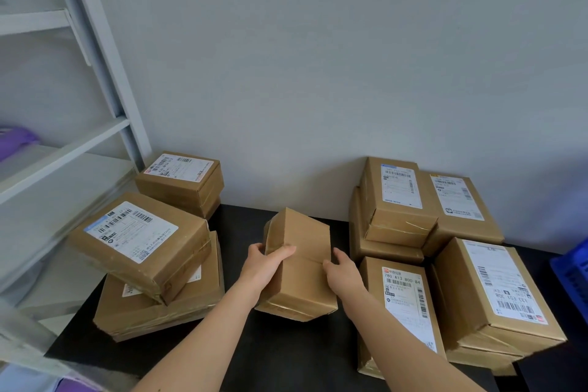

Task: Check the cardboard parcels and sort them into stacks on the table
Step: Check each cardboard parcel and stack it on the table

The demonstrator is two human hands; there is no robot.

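Parcel: cardboard parcel tilted, no label showing; I judge it's mid-check.
Hands: left hand and right hand grip its sides.

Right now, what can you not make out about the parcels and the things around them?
Head view only.
- Held parcel: no label shows; underside and far faces are turned away.
- Bottom left parcel: label mostly covered by the tilted parcel on it.
- Labels: small print too small to read.
- Blue crate: cut off by the right edge.
- Purple thing: blurred, cut by the left edge.
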